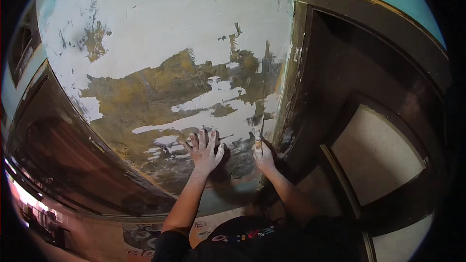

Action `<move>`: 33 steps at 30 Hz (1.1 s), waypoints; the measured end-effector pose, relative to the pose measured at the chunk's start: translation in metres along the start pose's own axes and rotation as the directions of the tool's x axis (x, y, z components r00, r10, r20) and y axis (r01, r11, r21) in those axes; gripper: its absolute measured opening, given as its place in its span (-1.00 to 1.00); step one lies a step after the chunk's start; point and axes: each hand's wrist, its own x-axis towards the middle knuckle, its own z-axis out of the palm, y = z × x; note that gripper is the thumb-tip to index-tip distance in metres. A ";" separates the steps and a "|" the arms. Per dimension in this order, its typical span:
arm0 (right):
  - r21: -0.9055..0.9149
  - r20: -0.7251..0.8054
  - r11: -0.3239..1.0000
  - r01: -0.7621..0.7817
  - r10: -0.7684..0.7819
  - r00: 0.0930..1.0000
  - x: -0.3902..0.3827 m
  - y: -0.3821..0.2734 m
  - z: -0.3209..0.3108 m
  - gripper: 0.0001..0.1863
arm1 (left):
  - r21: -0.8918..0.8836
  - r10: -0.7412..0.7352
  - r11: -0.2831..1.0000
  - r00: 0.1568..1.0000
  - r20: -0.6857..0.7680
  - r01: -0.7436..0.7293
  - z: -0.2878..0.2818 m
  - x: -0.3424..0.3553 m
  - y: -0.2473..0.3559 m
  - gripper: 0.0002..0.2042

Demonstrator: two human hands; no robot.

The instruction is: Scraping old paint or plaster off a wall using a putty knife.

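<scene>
In front of me is a wall [170, 24] with white coating over its upper part and bare brown-grey patches lower down. My left hand [205, 154] lies against the lower wall with its fingers spread, holding nothing. To its right, my right hand [264, 159] is closed around the handle of a scraper [258, 140], which points up along the wall. The scraper's blade is hard to make out against the patchy surface. Whitish dust covers both hands and forearms.
A dark-framed door [359, 68] with pale panels stands close on the right. On the left is a brown wooden door [73, 150]. A printed sheet [141, 237] lies low down near my left arm. Bright light enters at the far left.
</scene>
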 end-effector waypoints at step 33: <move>0.274 0.094 0.940 -0.204 0.185 0.978 -0.010 0.010 0.004 -0.75 | -0.005 -0.047 0.999 0.985 0.163 0.048 0.016 -0.047 0.003 -0.39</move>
